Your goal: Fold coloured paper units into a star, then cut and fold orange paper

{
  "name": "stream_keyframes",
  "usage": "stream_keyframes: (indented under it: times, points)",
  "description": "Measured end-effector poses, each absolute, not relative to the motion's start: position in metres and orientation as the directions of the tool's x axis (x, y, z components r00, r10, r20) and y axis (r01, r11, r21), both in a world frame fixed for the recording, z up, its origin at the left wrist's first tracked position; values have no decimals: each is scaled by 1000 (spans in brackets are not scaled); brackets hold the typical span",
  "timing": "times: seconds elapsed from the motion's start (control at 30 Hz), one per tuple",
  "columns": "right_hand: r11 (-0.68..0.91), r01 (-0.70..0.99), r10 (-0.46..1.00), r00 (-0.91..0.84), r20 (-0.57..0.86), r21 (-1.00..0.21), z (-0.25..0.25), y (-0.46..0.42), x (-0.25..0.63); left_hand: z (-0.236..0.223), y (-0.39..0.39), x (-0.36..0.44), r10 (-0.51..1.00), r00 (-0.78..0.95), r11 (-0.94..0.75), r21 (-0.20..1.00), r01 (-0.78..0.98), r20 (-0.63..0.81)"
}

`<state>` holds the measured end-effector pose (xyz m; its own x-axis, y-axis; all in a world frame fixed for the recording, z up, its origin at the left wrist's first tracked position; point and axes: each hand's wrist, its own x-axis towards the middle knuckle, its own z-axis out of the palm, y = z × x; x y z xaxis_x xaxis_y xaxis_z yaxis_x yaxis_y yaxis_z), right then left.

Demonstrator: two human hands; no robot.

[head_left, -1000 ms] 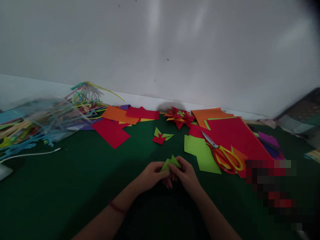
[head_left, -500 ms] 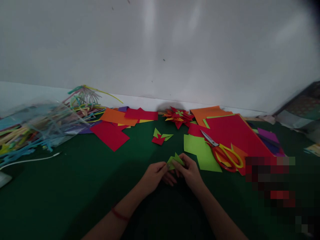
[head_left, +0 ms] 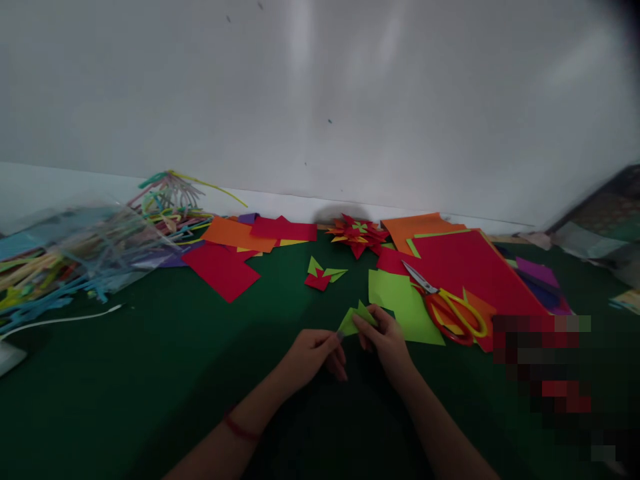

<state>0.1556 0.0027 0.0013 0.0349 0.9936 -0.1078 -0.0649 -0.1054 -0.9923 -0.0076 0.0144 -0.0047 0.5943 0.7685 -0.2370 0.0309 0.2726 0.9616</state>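
Observation:
A small folded piece of light green paper (head_left: 356,318) is held just above the dark green table (head_left: 150,373). My left hand (head_left: 313,351) pinches its lower left corner with thumb and fingertips. My right hand (head_left: 385,337) grips its right side, fingers curled round the fold. Both hands are close together near the table's front middle. A thin red band is round my left wrist.
Beyond the hands lie a small red-and-green folded unit (head_left: 321,273), a red and orange paper star (head_left: 357,235), green (head_left: 403,303), red (head_left: 470,267) and orange sheets, and orange-handled scissors (head_left: 447,310). A heap of coloured strips in clear plastic (head_left: 75,250) fills the left.
Both hands have shifted slightly right and away from me with the green piece. My left hand has slid down to pinch only its corner.

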Motion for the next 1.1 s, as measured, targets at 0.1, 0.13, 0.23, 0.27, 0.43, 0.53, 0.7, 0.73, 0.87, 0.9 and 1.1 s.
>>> stream_keyframes:
  times: [0.1, 0.13, 0.23, 0.27, 0.43, 0.53, 0.7, 0.73, 0.87, 0.9, 1.1]
  points:
    - [-101, -78, 995, 17, -102, -992, 1, 3, 155, -2, 14, -9, 762, 610, 253, 967, 29, -217]
    - [-103, -80, 995, 10, -104, -991, 1, 2, 155, -1, 14, -9, 763, 613, 234, 972, 32, -204]
    - [-101, -84, 994, -40, -97, -991, 0, 1, 152, 2, 15, -10, 770, 617, 162, 985, 59, -164]
    - [-98, -87, 994, -65, -93, -991, 0, 0, 151, 3, 15, -10, 770, 619, 143, 987, 75, -159]
    - [-147, -96, 978, -164, -130, -984, 2, -4, 146, 2, 16, -11, 768, 629, 98, 992, 77, -124]
    - [-151, -78, 975, -176, -135, -986, 1, -5, 144, 3, 17, -11, 740, 663, 125, 992, 28, -112]
    - [-96, 11, 984, -150, -96, -995, 0, -6, 143, 5, 16, -11, 717, 686, 140, 990, 36, -126]
    - [-87, 18, 985, -145, -88, -996, -1, -6, 143, 5, 16, -11, 719, 682, 139, 989, 43, -131]
    - [-90, 18, 982, -166, -92, -996, -1, -6, 143, 5, 15, -11, 710, 693, 154, 988, 22, -126]
    - [-96, 12, 981, -170, -96, -995, -1, -6, 143, 5, 15, -11, 705, 698, 157, 988, 12, -121]
    - [-66, 21, 986, -150, -69, -998, -2, -5, 144, 8, 15, -11, 694, 709, 145, 989, 30, -123]
